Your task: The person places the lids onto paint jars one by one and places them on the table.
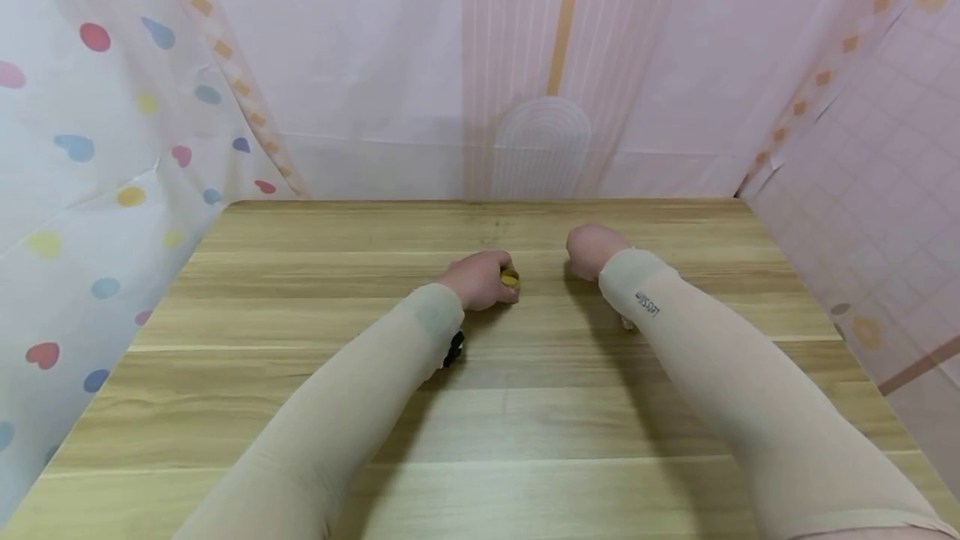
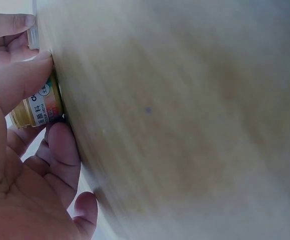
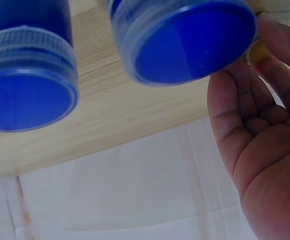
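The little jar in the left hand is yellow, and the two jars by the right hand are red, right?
Not quite. The left hand does hold a little yellow jar, but the two jars by the right hand are blue, not red. The right wrist view shows their blue contents and clear ribbed caps on the wooden table.

1. We read "Letsslim", printed in dark letters running sideways, on the right forearm sleeve (image 1: 647,303), right of centre in the head view.
2. We see Chinese characters "颜料" on the yellow jar's label (image 2: 40,106), left edge of the left wrist view; its other print is illegible.
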The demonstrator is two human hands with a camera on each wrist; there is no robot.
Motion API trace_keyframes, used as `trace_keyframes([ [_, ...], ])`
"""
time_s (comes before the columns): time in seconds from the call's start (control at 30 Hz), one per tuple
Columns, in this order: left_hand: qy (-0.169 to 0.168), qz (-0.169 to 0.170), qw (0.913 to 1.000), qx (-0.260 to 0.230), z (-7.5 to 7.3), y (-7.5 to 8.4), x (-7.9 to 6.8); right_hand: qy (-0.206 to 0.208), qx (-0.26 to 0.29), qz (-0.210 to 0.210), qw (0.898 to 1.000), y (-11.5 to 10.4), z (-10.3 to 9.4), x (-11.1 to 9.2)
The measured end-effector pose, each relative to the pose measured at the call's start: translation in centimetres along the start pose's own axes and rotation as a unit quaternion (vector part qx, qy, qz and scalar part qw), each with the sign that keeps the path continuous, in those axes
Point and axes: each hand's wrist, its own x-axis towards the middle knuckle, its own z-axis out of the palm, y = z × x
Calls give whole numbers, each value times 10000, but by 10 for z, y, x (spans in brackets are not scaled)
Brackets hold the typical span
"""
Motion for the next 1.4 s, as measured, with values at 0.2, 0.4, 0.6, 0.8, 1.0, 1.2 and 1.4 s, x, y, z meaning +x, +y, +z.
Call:
trace_keyframes([
  [0.2, -33, -20, 10000, 41, -1, 2, -1, 18, -47, -84, 10000, 0, -1, -1],
  [0.4, -125, 4, 9999, 98, -6, 2, -4, -26, -22, -104, 9999, 1, 1, 4],
  [0.6, -210, 83, 9993, 301, -8, -2, -7, -152, 2, -176, 9997, 4, 6, 10],
  [0.8, -66, 267, 9995, 133, -12, -10, -13, -136, -21, -284, 9995, 9, 7, 7],
  [1.0, -29, 320, 9991, -274, -18, -19, -23, 226, 463, -378, 9980, 5, -2, -7],
  [1.2, 74, 503, 9973, -527, -22, -23, -35, 709, 1352, -535, 9868, -11, -9, -28],
  [1.4, 250, 864, 9935, -703, -24, -22, -51, 898, 2210, -1006, 9659, -30, -8, -45],
])
